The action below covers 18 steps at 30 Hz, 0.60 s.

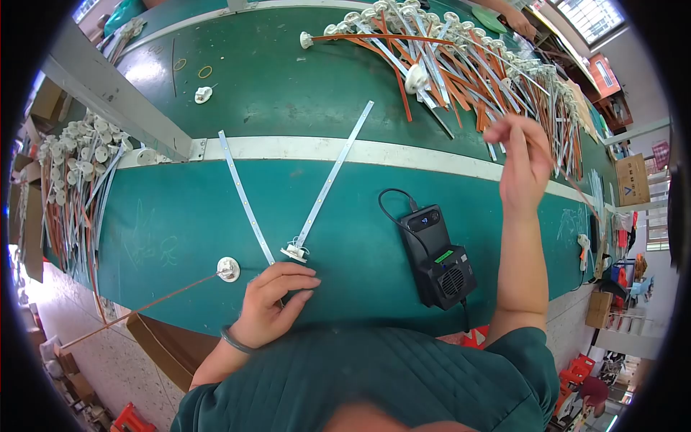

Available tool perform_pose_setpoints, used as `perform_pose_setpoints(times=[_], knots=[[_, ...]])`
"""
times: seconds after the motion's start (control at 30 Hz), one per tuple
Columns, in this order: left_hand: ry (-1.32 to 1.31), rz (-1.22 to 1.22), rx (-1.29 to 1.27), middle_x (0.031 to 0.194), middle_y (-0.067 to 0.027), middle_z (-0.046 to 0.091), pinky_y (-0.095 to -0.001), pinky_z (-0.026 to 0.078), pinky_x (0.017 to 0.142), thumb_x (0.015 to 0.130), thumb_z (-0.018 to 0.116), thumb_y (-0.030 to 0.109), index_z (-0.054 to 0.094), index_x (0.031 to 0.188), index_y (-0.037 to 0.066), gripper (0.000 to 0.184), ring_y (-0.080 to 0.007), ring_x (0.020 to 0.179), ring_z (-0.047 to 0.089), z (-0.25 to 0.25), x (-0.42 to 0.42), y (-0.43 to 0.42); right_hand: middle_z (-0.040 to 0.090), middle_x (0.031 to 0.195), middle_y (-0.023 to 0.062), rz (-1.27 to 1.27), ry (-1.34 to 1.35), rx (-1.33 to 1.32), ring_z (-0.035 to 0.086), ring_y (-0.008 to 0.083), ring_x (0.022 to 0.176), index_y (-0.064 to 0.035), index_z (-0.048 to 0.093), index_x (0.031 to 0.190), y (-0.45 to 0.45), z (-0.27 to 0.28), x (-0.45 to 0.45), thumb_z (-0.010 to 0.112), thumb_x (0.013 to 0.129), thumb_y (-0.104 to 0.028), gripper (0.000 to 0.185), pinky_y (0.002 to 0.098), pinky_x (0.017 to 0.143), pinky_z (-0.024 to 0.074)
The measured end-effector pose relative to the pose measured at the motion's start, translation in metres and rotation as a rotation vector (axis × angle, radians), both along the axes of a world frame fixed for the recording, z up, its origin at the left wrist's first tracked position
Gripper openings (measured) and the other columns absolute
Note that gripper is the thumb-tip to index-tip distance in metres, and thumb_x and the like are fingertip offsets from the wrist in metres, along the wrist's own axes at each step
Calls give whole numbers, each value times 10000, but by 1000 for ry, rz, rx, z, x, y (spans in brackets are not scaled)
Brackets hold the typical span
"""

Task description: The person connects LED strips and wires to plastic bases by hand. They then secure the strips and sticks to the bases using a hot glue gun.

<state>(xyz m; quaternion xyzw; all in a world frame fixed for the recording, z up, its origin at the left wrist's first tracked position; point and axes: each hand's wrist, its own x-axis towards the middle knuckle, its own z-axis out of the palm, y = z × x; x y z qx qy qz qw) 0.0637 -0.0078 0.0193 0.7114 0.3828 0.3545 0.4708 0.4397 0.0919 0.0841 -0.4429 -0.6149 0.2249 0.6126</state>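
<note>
My left hand (277,299) rests low over the green table, fingers loosely curled with a gap to the thumb. Just beyond its knuckles ends a white LED strip (245,198). A second LED strip (335,176) slants up from a white round base with wires (294,251). Left of that hand lies another white round base (228,269), from which a thin brown strip (162,298) runs past the table edge. Raised at the right, my right hand (524,162) has its fingertips pinched together. A thin brownish strip (579,193) shows behind it; whether the fingers hold it is unclear.
A black device with display and fan (439,259) lies between my arms, cabled. Many strips with white bases (439,61) are heaped at the back right; another bundle (79,173) is at the left. A metal post (119,97) and white rail (417,155) cross the table.
</note>
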Motion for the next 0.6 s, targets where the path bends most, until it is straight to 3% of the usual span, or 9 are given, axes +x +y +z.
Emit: perform_pose_setpoints(times=[0.3,0.37,0.4,0.5,0.6], knots=[[-101,-5,-47,1006,-128,646,-307,489,788,768,629,-89,667,962,8,221,-227,913,617,1,-8,7,645,979,89,-196,42,63,631,152,873,9,586,1070,89,-12,13,516,969,-113,173,288,828,502],[-98,-17,-32,998,-127,651,-313,489,790,766,628,-87,668,955,10,216,-233,913,619,1,-9,10,655,910,75,-188,275,25,634,149,871,21,597,1042,129,-13,35,555,955,-134,182,281,824,512],[-97,-25,-33,994,-127,654,-316,490,790,765,628,-86,669,951,11,214,-237,913,619,1,-10,11,660,910,91,-125,451,45,642,165,877,38,589,1045,154,-16,50,573,945,-135,201,305,832,528],[-95,-21,-38,998,-124,653,-325,487,795,765,633,-79,670,946,9,205,-242,923,620,0,-11,8,554,1182,242,-47,612,-121,599,348,1092,86,412,1266,205,-20,86,512,960,-99,371,378,911,531],[-108,1,-11,1001,-118,650,-321,485,798,768,637,-71,668,961,11,212,-233,934,615,-3,-13,8,552,1209,250,-4,653,-447,597,339,1092,78,382,1297,212,-27,101,521,960,-138,423,369,901,536]])
